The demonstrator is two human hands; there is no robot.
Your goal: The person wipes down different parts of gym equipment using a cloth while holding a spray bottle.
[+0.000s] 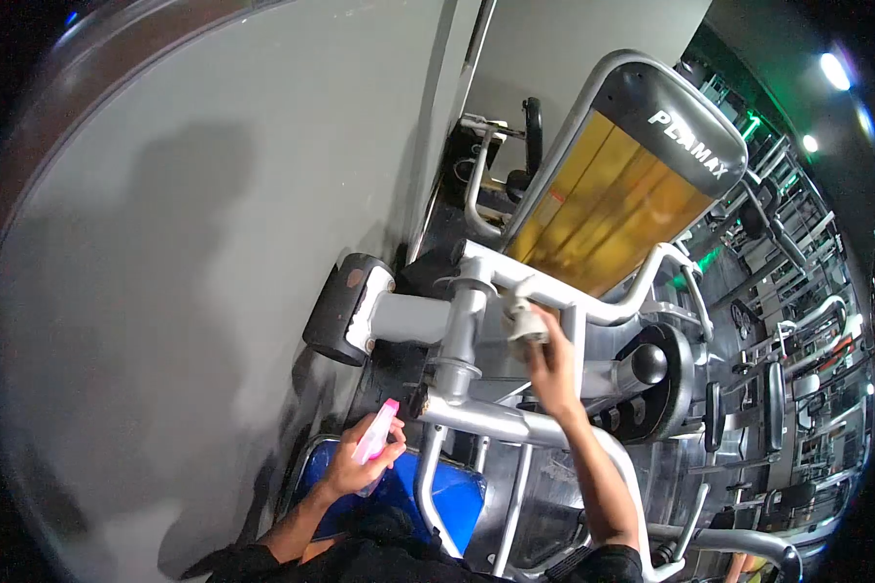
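Observation:
My left hand (350, 468) is wrapped round a small pink spray bottle (375, 437), its bright pink top pointing up and away from me. Just below it lies a blue padded seat (455, 505). In my right hand (554, 374) is a bunched whitish cloth (525, 325), slightly blurred. The cloth is at the silver tube frame (544, 285) of an exercise machine; whether it presses on the metal I cannot tell. A thick upright silver post (465, 325) stands between my two hands.
A worn black roller pad (345, 309) juts out toward the grey wall (165, 291) on the left. Behind the frame rises a yellow-panelled weight stack cover (612, 199). A black round plate (666, 384) sits right of my arm, with more gym machines (773, 408) beyond.

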